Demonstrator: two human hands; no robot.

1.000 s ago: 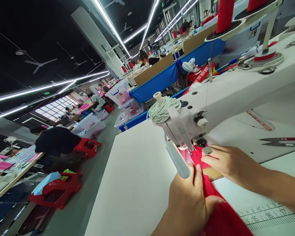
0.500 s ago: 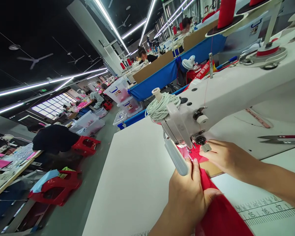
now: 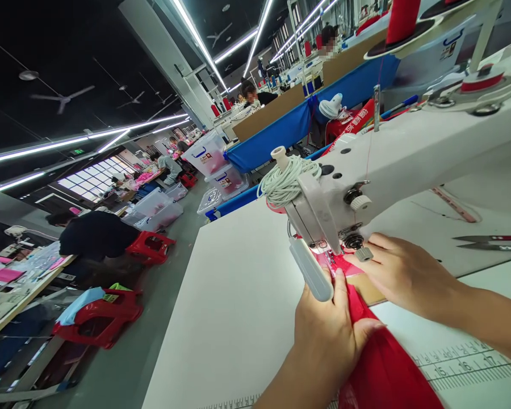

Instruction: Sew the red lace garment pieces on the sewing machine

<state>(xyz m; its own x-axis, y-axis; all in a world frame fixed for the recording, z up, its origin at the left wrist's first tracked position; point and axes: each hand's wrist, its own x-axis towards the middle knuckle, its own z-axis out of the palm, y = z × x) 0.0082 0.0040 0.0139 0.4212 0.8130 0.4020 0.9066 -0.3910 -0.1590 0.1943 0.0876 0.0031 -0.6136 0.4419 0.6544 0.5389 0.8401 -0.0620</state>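
Observation:
Red fabric (image 3: 394, 369) runs from the table's near edge up to the needle area of a white sewing machine (image 3: 319, 210). Over the fabric lies my left hand (image 3: 327, 335), its fingers pointing at the presser foot (image 3: 331, 260) and its thumb out across the cloth, gripping it. To the right of the needle, my right hand (image 3: 404, 275) has its fingertips on the fabric's upper edge, partly hidden by the machine's tension knob. A grey lever (image 3: 310, 270) hangs in front of the left fingertips.
Thread snips (image 3: 489, 243) and a pink measuring strip (image 3: 455, 204) lie right of the machine. Pale cord (image 3: 289, 180) is coiled on its head. A printed ruler (image 3: 464, 366) marks the near table edge. Red stools (image 3: 100, 321) and co-workers (image 3: 96, 236) are at left.
The view has shifted slightly, so the machine sits a little farther right. My right hand's fingers look slightly more bent, and less fabric shows beside the presser foot. The left hand keeps its grip.

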